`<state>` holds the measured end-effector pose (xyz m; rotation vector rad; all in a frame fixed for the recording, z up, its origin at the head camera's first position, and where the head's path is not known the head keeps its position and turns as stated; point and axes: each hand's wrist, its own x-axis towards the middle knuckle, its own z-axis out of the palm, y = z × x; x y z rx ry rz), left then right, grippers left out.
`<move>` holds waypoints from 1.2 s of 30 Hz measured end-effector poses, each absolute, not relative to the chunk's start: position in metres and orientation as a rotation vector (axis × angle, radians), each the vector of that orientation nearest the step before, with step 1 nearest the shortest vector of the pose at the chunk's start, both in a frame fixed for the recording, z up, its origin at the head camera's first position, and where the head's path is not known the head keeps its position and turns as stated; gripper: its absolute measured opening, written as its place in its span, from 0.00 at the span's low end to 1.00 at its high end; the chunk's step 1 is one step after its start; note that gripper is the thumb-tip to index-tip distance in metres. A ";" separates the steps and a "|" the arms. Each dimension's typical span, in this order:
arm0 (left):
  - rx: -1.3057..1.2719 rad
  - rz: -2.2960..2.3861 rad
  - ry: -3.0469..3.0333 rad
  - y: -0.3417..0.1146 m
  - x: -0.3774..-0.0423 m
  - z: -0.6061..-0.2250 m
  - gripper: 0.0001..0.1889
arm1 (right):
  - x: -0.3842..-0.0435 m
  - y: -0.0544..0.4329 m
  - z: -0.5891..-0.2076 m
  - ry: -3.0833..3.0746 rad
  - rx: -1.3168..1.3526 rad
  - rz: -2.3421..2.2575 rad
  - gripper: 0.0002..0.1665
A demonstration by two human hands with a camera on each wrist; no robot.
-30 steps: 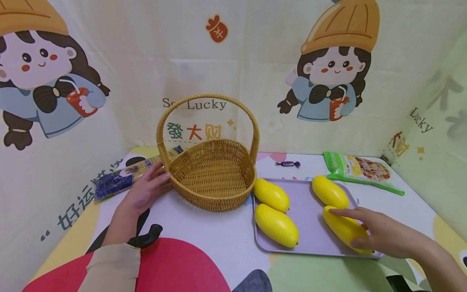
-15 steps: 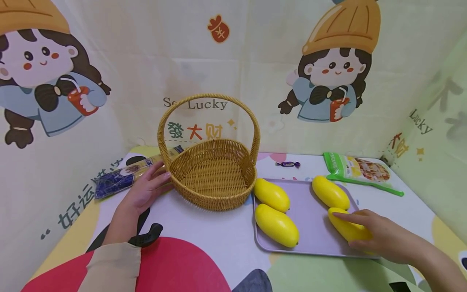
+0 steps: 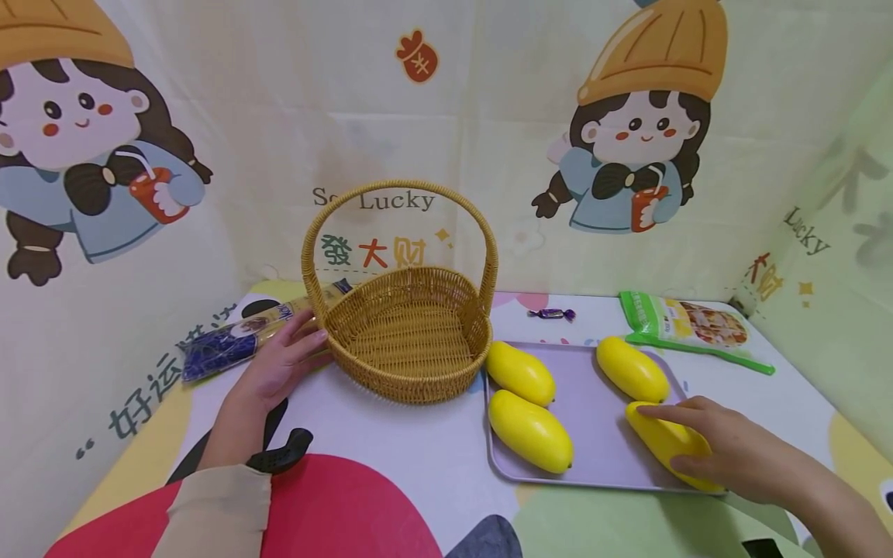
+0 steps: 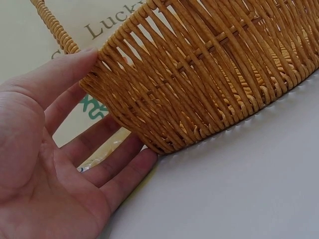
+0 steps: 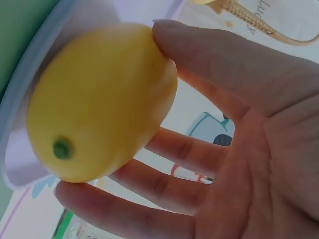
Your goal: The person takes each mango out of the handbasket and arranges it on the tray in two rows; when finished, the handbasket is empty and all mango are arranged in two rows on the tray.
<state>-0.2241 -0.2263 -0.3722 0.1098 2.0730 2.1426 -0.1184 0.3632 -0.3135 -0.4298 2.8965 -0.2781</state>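
A round wicker basket (image 3: 412, 380) with a tall arched handle stands upright on the table. My left hand (image 3: 282, 368) touches its left side; in the left wrist view the thumb lies at the rim and the straight fingers rest along the woven wall (image 4: 199, 74). On a lilac tray (image 3: 593, 457) lie several yellow mangoes, two on the left and two on the right. My right hand (image 3: 739, 449) holds the near right mango (image 3: 663, 446), thumb on one side and fingers on the other. The right wrist view shows this mango's green stem end (image 5: 62, 148), with the tray beneath.
Behind the left hand lies a long clear-and-blue food packet (image 3: 230, 341). A purple wrapped candy (image 3: 551, 314) sits behind the tray. A green-edged food bag (image 3: 698, 325) lies at the back right. Printed cloth (image 3: 488, 139) hangs behind the table.
My right hand and the mango it holds have shifted slightly to the right and nearer the tray's front corner. The left hand, basket and other mangoes stay in place.
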 end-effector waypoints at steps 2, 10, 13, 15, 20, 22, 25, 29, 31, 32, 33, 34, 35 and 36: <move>0.107 2.143 2.074 -0.227 -0.224 -0.372 0.40 | -0.119 0.363 -0.314 2.907 -0.414 -0.264 0.38; 0.116 2.148 2.076 -0.230 -0.224 -0.374 0.40 | -0.123 0.361 -0.316 2.916 -0.354 -0.237 0.42; 0.115 2.155 2.073 -0.230 -0.224 -0.374 0.40 | -0.125 0.358 -0.314 2.905 -0.314 -0.231 0.42; 0.115 2.163 2.071 -0.230 -0.225 -0.374 0.40 | -0.126 0.357 -0.313 2.895 -0.282 -0.227 0.43; 0.129 2.181 2.055 -0.229 -0.227 -0.374 0.40 | -0.127 0.357 -0.312 2.892 -0.247 -0.231 0.44; 0.128 2.183 2.049 -0.230 -0.227 -0.375 0.40 | -0.127 0.356 -0.312 2.894 -0.248 -0.235 0.44; 0.129 2.184 2.044 -0.231 -0.228 -0.375 0.40 | -0.127 0.355 -0.312 2.896 -0.242 -0.227 0.44; 0.152 2.184 2.046 -0.230 -0.229 -0.373 0.39 | -0.126 0.353 -0.309 2.907 -0.218 -0.188 0.45; 0.147 2.182 2.053 -0.230 -0.230 -0.372 0.39 | -0.127 0.351 -0.305 2.910 -0.192 -0.167 0.46; 0.141 2.180 2.056 -0.229 -0.231 -0.371 0.39 | -0.127 0.349 -0.304 2.910 -0.178 -0.157 0.47; 0.132 2.175 2.061 -0.230 -0.231 -0.370 0.39 | -0.128 0.348 -0.302 2.911 -0.164 -0.147 0.48; 0.124 2.166 2.068 -0.230 -0.231 -0.369 0.40 | -0.128 0.347 -0.300 2.915 -0.152 -0.137 0.49; 0.120 2.154 2.074 -0.230 -0.231 -0.368 0.40 | -0.128 0.346 -0.298 2.917 -0.138 -0.133 0.49; 0.118 2.133 2.083 -0.230 -0.230 -0.366 0.40 | -0.129 0.345 -0.297 2.918 -0.128 -0.136 0.50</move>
